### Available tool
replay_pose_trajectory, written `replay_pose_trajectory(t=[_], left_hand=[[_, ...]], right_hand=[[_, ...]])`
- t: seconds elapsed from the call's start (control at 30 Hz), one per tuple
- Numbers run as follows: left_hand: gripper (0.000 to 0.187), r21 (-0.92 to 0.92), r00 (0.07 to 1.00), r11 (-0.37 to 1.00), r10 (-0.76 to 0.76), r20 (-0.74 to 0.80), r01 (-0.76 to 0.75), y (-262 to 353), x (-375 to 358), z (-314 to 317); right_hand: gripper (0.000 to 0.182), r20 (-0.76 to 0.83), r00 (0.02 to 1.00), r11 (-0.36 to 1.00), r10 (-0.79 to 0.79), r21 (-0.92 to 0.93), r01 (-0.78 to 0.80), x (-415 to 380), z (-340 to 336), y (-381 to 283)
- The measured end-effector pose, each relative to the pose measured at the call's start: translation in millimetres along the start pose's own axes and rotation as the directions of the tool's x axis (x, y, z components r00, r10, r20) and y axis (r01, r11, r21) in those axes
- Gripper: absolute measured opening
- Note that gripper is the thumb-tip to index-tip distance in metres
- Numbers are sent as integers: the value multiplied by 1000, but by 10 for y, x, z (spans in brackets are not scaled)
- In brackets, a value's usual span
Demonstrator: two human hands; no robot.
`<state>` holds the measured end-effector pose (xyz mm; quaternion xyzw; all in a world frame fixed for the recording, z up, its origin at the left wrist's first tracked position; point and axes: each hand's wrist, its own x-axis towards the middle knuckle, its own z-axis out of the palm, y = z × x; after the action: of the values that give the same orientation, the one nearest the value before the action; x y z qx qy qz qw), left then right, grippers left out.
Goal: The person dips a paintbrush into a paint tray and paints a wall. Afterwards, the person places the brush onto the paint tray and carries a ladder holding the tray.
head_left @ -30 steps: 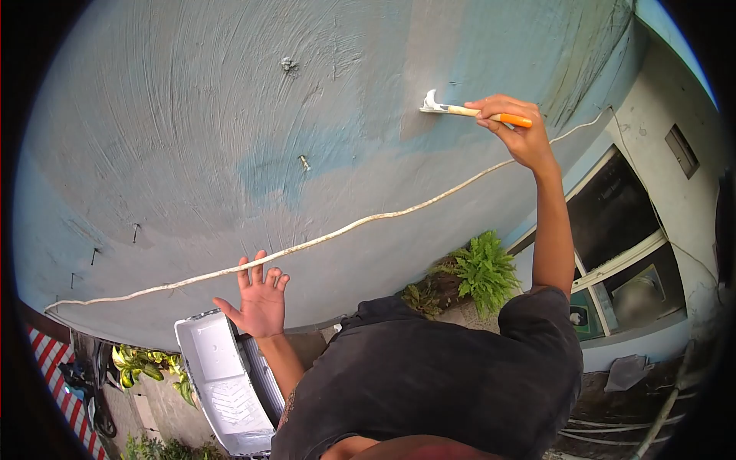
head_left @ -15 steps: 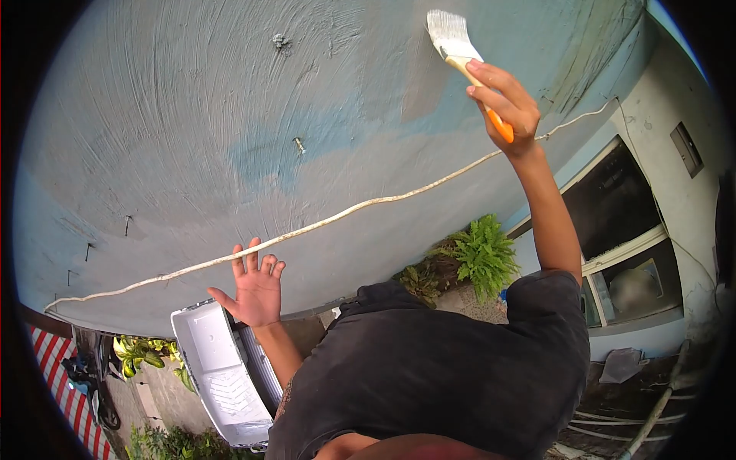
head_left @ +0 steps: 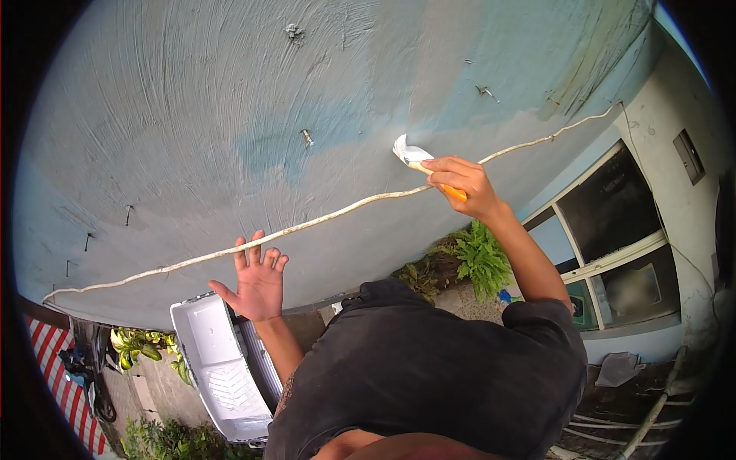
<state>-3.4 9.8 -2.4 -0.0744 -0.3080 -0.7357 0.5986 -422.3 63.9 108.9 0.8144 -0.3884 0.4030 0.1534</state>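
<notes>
Right hand (head_left: 462, 184) pinches the orange-handled paintbrush (head_left: 418, 159) against the rough blue-grey wall (head_left: 192, 115); left hand (head_left: 257, 282) spread; bristles could smear the white cable (head_left: 322, 222).

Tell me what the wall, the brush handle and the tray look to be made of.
Wall: rough cement render, matte, with curved trowel marks and patchy grey-blue paint. Brush handle in the right hand: pale wood with an orange, likely painted, end. Tray: probably white moulded plastic, ribbed slope.

right hand (head_left: 464, 184) swept paintbrush (head_left: 418, 159) down to the cable (head_left: 307, 225).
</notes>
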Motion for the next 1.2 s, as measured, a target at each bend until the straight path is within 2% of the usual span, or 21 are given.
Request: replay_pose_trajectory(t=[0.07, 0.1, 0.23, 0.27, 0.33, 0.43, 0.47, 0.6, 0.63, 0.7, 0.73, 0.8, 0.83, 0.9, 0.93, 1.0, 1.07, 1.1, 1.13, 1.17, 1.2], left_hand=[[91, -2, 1000, 1000, 1, -3, -1, -2, -3, 3], [91, -5, 1000, 1000, -5, -1, 5, 4, -1, 2], [91, -8, 1000, 1000, -4, 18, 4, 6, 2, -1], [91, -6, 1000, 1000, -5, 19, 5, 7, 1, 0], [91, -4, 1000, 1000, -5, 13, 6, 8, 0, -4], [91, -10, 1000, 1000, -11, 20, 11, 6, -4, -17], [91, -5, 1000, 1000, -9, 25, 9, 2, 0, -14], [91, -1, 999, 1000, -7, 41, 7, 4, 4, -30], [91, 1, 999, 1000, -2, 37, 2, 6, 3, -27], [91, -7, 999, 1000, -13, 34, 13, 4, 5, -16], [91, -4, 1000, 1000, -9, 29, 9, 1, -2, -16], [95, -49, 1000, 999, -11, 3, 11, -11, -4, -23], [95, -44, 1000, 999, -10, -1, 10, -12, -17, -24], [96, -42, 1000, 999, -8, -18, 8, -11, -17, -23], [96, -38, 1000, 999, -8, -17, 7, -2, -20, -16], [92, -12, 1000, 1000, -20, -2, 20, 8, -11, -4], [95, -23, 1000, 1000, -10, -8, 10, 5, -1, 0], [98, -38, 1000, 999, -9, -17, 8, 3, -14, 1], [98, -36, 1000, 999, -9, -22, 8, 5, -21, 0], [98, -34, 1000, 999, -6, -17, 6, 4, -18, 1], [98, -35, 1000, 999, -3, -10, 3, -2, -11, 1]], right_hand=[[18, 130, 991, 996, 40, 79, -50, 190, -57, 46], [18, 129, 991, 995, 40, 85, -51, 315, -126, 82], [19, -25, 991, 983, -134, -128, 129, 898, -586, 89], [19, -22, 991, 984, -131, -123, 127, 1001, -656, 61], [21, -167, 903, 880, -396, -351, 321, 1129, -722, 39], [21, -198, 857, 825, -476, -439, 357, 1105, -593, 81], [21, -197, 859, 828, -473, -434, 356, 1020, -500, 103], [22, -49, 976, 950, -214, -242, 196, 351, 58, 59], [22, -46, 975, 951, -217, -237, 200, 195, 164, -7], [21, 53, 996, 989, -73, -122, 79, 8, 303, -113], [21, 55, 996, 990, -75, -116, 81, 19, 316, -138], [17, 89, 995, 995, 51, 82, -58, 88, 305, -180], [17, 88, 995, 994, 51, 88, -58, 154, 283, -175], [13, 220, 974, 994, 56, 82, -75, 417, 194, -73], [13, 217, 975, 994, 55, 84, -74, 565, 138, -24], [12, 181, 983, 996, -34, 86, 19, 922, -21, 39], [13, 75, 980, 979, -184, -77, 189, 1288, -308, -73], [13, 77, 980, 980, -183, -70, 188, 1442, -413, -123], [15, -26, 933, 914, -359, -212, 346, 1580, -501, -164], [17, -101, 840, 805, -533, -366, 467, 1639, -532, -185], [17, -100, 840, 806, -533, -364, 468, 1632, -489, -191]])
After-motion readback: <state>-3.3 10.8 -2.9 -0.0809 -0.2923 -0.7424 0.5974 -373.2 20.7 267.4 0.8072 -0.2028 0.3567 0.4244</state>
